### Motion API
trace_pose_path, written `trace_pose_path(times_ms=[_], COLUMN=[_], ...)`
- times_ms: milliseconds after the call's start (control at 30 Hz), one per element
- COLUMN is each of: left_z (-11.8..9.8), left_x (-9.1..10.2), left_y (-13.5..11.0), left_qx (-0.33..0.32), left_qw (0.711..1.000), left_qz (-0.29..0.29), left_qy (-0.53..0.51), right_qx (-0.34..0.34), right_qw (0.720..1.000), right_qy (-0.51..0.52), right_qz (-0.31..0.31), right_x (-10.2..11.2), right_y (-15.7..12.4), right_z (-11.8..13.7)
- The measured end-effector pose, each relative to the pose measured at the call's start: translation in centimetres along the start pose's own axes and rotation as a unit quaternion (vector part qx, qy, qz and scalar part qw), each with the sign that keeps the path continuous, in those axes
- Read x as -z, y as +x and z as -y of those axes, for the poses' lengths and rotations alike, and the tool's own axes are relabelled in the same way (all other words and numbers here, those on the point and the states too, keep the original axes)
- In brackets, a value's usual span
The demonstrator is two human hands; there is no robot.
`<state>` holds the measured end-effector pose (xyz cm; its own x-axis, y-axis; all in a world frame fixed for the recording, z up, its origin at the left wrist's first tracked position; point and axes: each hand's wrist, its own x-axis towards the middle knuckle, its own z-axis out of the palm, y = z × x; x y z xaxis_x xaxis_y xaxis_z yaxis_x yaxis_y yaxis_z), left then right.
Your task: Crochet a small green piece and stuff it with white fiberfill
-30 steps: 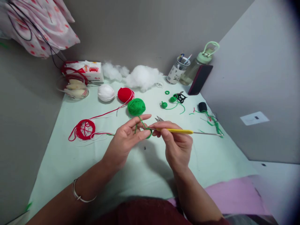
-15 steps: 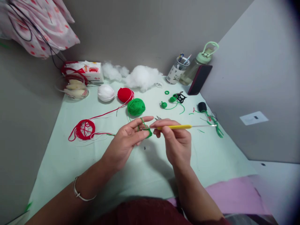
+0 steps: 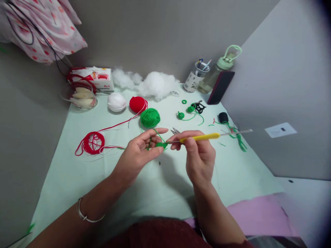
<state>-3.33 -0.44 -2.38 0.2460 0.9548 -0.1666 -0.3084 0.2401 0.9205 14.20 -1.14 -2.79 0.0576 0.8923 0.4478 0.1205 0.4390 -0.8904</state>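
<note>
Between the thumb and fingers of my left hand [image 3: 139,148] is a small green crochet piece [image 3: 161,145], its far side hidden by the fingers. Green yarn runs over the raised left index finger and back toward the green yarn ball [image 3: 150,118]. My right hand [image 3: 199,155] grips a crochet hook [image 3: 204,137] by its yellow handle, pen-fashion. The hook's metal tip meets the right edge of the green piece. Scissors [image 3: 175,131] lie behind the right fingers, mostly covered.
Behind are a red yarn ball [image 3: 138,104], a white yarn ball [image 3: 117,102] and white stuffing [image 3: 158,84]. Loose red yarn [image 3: 94,143] lies left. Small green crocheted balls [image 3: 180,115], a phone [image 3: 221,88], a bottle [image 3: 213,74] and a pen cup [image 3: 196,78] stand or lie right.
My right hand has drawn the hook a little to the right, its rear end tilting up. More of the green piece shows, and the yarn over the left index finger now slants toward the hook tip.
</note>
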Motion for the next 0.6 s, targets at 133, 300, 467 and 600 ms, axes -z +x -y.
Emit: trace_pose_path(times_ms=[133, 300, 467, 600], left_z=[0.2, 0.0, -0.1, 0.0], left_x=[-0.2, -0.4, -1.1, -1.3], left_y=[-0.1, -0.5, -0.7, -0.6], left_qx=[-0.038, -0.065, -0.101, -0.071], left_qw=[0.997, 0.992, 0.979, 0.992], left_qz=[-0.038, -0.062, -0.099, -0.082], left_qy=[0.055, 0.089, 0.148, 0.062], right_qx=[0.152, 0.261, 0.249, 0.311], right_qw=[0.979, 0.945, 0.947, 0.897], right_qy=[-0.135, -0.194, -0.195, -0.313], right_qz=[0.025, 0.038, 0.05, 0.033], right_x=[-0.2, -0.2, -0.3, -0.6], right_y=[-0.7, -0.6, -0.7, -1.3], right_z=[-0.1, -0.3, -0.4, -0.7])
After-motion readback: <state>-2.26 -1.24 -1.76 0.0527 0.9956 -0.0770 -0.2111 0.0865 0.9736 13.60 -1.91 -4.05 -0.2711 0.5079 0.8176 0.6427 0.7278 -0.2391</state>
